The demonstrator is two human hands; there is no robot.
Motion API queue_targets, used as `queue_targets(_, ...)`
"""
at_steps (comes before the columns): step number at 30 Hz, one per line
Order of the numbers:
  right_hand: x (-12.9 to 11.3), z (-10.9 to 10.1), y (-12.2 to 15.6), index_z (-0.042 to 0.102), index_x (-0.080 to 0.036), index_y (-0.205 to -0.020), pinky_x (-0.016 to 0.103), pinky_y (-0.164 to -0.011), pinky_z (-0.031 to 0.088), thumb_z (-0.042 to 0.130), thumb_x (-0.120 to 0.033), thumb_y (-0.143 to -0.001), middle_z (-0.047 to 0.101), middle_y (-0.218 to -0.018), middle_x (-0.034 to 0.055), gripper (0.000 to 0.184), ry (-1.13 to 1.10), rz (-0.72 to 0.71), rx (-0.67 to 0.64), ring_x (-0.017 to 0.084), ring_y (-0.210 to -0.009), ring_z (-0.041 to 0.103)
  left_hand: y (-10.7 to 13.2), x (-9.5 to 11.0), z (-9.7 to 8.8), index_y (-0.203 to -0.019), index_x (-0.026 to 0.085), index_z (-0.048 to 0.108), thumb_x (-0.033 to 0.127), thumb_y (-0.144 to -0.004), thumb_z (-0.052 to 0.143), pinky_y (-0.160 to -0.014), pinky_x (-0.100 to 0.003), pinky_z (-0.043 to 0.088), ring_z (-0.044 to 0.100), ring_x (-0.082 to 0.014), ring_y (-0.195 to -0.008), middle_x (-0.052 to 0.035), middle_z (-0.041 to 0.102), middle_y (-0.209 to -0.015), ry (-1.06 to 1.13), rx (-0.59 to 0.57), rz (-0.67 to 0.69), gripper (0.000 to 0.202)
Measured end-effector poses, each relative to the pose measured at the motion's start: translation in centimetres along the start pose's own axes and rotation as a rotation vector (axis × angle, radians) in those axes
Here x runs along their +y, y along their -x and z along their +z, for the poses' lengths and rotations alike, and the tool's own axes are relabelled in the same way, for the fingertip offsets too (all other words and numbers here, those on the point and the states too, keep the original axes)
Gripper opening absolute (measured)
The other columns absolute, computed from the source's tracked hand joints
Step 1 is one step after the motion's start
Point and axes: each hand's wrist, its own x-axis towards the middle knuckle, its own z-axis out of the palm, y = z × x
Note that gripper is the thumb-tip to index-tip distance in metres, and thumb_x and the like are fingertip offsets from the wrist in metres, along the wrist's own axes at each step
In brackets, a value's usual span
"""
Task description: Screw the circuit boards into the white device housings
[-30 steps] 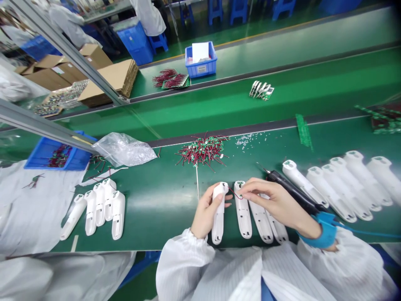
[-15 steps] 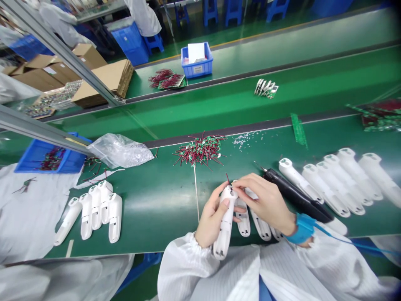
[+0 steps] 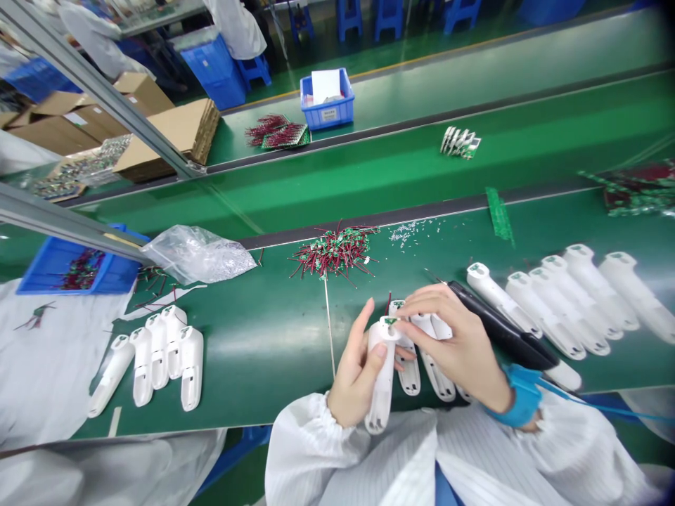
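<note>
My left hand is wrapped round a white plastic handle-shaped housing, held tilted above the table's front edge. At its upper end sits a small green circuit board. The thumb and forefinger of my right hand pinch at that board's right edge; a red wire sticks up close by. Under and behind my right hand lie more open white housings, partly covered. Just right of it is a black electric screwdriver, its bit pointing away from me.
A pile of red-wired circuit boards lies ahead, beside scattered tiny white parts. White housings stand in groups at left and right. A plastic bag and blue bin are left. A blue wrist strap trails a cord rightward.
The green board now shows on the housing's upper end, where a dark opening and wire showed before. My right hand has shifted slightly; the white parts on the green belt moved right.
</note>
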Motion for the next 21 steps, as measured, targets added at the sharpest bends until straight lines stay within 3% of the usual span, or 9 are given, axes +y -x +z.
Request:
queue_targets(3, -0.5, -0.1, -0.1, 0.061, -0.022, -0.097, 0.033, -0.077, 0.052, 0.068, -0.025, -0.082, 0.07, -0.091, 0.0029, 0.017, -0.119, 0.273, -0.068, 0.019, -0.087, 0.065, 0.3, -0.3, -0.3, -0.154, 0.027, 0.011, 0.042, -0.097, 0.047, -0.09, -0.043, 0.055, 0.068, -0.0259, -0.101, -0.009, 0.07, -0.113, -0.062, -0.02, 0.09, 0.069)
queue_targets(5, -0.7, -0.1, -0.2, 0.062, -0.023, -0.096, 0.031, -0.076, 0.052, 0.065, -0.025, -0.083, 0.07, -0.092, 0.0016, 0.013, -0.176, 0.349, -0.151, 0.018, -0.085, 0.065, 0.3, -0.6, -0.4, -0.154, 0.027, 0.01, 0.041, -0.098, 0.045, -0.093, -0.044, 0.054, 0.067, -0.0253, -0.104, -0.0099, 0.066, -0.122, -0.104, -0.027, 0.126, 0.068)
queue_targets(8, -0.5, -0.2, -0.4, 0.064, -0.023, -0.087, 0.028, -0.074, 0.05, 0.06, -0.024, -0.087, 0.068, -0.089, -0.0004, 0.005, -0.23, 0.335, -0.233, 0.015, -0.083, 0.064, 0.2, -1.1, -0.3, -0.154, 0.029, 0.009, 0.039, -0.098, 0.044, -0.102, -0.044, 0.047, 0.061, -0.0249, -0.116, -0.0102, 0.056, -0.137, -0.17, -0.017, 0.143, 0.066)
queue_targets(13, 0.4, 0.4, -0.8, 0.063, -0.024, -0.092, 0.026, -0.076, 0.049, 0.059, -0.023, -0.088, 0.067, -0.089, -0.0023, 0.006, -0.224, 0.347, -0.294, 0.013, -0.082, 0.062, -0.2, -2.0, -0.1, -0.154, 0.026, 0.008, 0.036, -0.1, 0.04, -0.114, -0.041, 0.034, 0.046, -0.0224, -0.133, -0.0102, 0.048, -0.145, -0.336, 0.093, 0.119, 0.063)
queue_targets(16, 0.9, 1.4, -0.8, 0.062, -0.022, -0.09, 0.027, -0.079, 0.047, 0.058, -0.02, -0.088, 0.068, -0.09, -0.0022, 0.005, -0.098, 0.307, -0.341, 0.013, -0.084, 0.062, -0.4, -2.7, -0.4, -0.151, 0.021, 0.021, 0.037, -0.099, 0.042, -0.11, -0.044, 0.036, 0.044, -0.025, -0.133, -0.0138, 0.046, -0.145, -0.631, 0.217, 0.106, 0.059)
queue_targets(21, 1.9, 3.6, -0.7, 0.061, -0.021, -0.09, 0.03, -0.078, 0.046, 0.056, -0.019, -0.09, 0.069, -0.09, 0.0003, 0.006, 0.195, 0.283, -0.454, 0.017, -0.086, 0.064, -0.7, -4.7, -1.2, -0.145, 0.007, 0.033, 0.039, -0.096, 0.046, -0.102, -0.055, 0.039, 0.041, -0.0346, -0.127, -0.0239, 0.047, -0.134, -1.222, 0.417, 0.213, 0.06)
